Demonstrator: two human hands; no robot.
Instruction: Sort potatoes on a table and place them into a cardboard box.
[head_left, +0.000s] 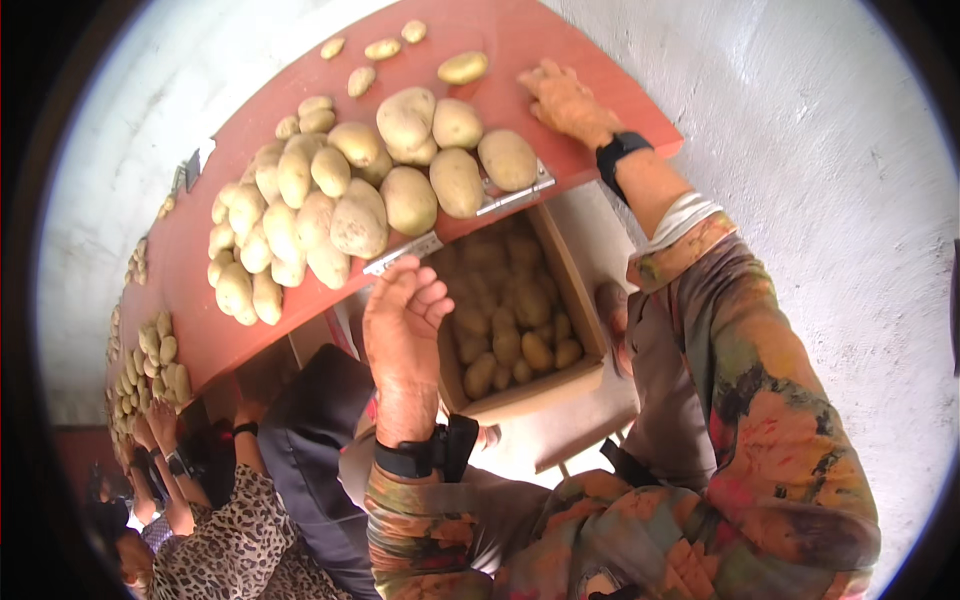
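Note:
My left hand (405, 322) is raised over the table's front edge, beside the open cardboard box (595, 330). Its fingers are loosely curled and I see nothing in them. Out over the right end of the red table (517, 37), my right hand (566, 101) has its fingers apart and nothing visible in it; whether it touches the top is unclear. A heap of potatoes (281, 232) lies near the front edge, with larger potatoes (409, 201) on its right side. Nearest my right hand is a single yellow potato (463, 68). More potatoes (506, 345) fill the box below.
Metal hinges (405, 253) sit along the table's front edge. Several small potatoes (383, 49) lie towards the back. At left, another person's hands (161, 420) are by another potato pile (161, 352); a person in leopard print (225, 532) sits there. A wall (825, 187) stands at right.

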